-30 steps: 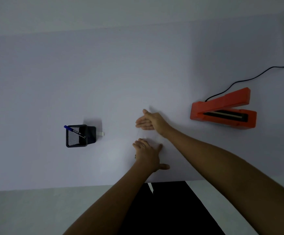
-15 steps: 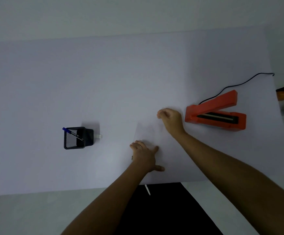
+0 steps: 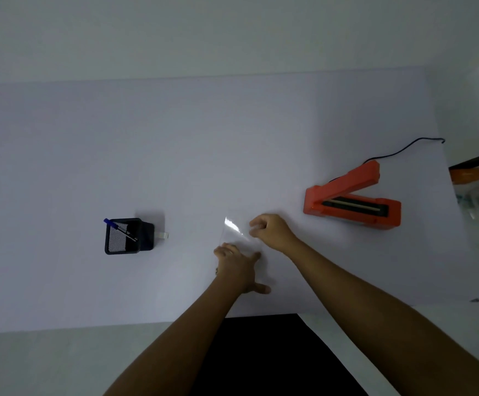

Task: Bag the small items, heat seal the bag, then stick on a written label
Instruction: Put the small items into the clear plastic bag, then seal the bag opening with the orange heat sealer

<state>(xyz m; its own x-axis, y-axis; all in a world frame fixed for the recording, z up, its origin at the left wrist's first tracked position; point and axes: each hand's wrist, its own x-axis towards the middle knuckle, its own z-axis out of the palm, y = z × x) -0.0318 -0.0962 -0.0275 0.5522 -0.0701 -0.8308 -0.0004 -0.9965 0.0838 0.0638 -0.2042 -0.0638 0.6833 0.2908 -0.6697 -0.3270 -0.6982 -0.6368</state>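
On the table (image 3: 175, 155), a mesh holder (image 3: 124, 236) holds a pen (image 3: 120, 229).

Single head view, high above white table (image 3: 175, 152), facing forward-down, wide-angle.

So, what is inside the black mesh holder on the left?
A blue pen leans inside the black mesh holder, its cap past the rim. The holder's dark walls hide the bottom, so I cannot tell whether anything else is in there.
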